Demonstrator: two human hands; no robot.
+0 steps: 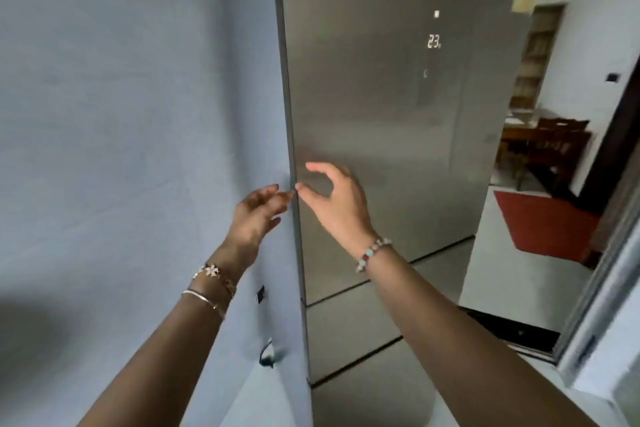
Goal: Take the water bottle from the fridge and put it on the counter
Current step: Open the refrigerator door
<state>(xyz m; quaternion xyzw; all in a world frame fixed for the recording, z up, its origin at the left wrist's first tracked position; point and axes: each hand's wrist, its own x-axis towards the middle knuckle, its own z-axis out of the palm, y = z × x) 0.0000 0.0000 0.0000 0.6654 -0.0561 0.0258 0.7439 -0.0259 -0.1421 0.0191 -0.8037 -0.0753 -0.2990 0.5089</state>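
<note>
A tall silver fridge [381, 97] fills the middle of the view, its doors closed and a lit display reading 23 on its upper door. My left hand [256, 215] is at the left edge of the upper door, fingertips touching the edge, fingers apart. My right hand [336, 201] hovers in front of the same door just right of that edge, fingers spread and curled, holding nothing. The water bottle and the counter are not in view.
A pale blue wall [121, 149] runs close along the fridge's left side, with a small socket and a cable low down. To the right a doorway opens onto a room with a red mat [543, 222] and dark wooden furniture [547, 146]. A sliding door frame [602, 305] stands at the far right.
</note>
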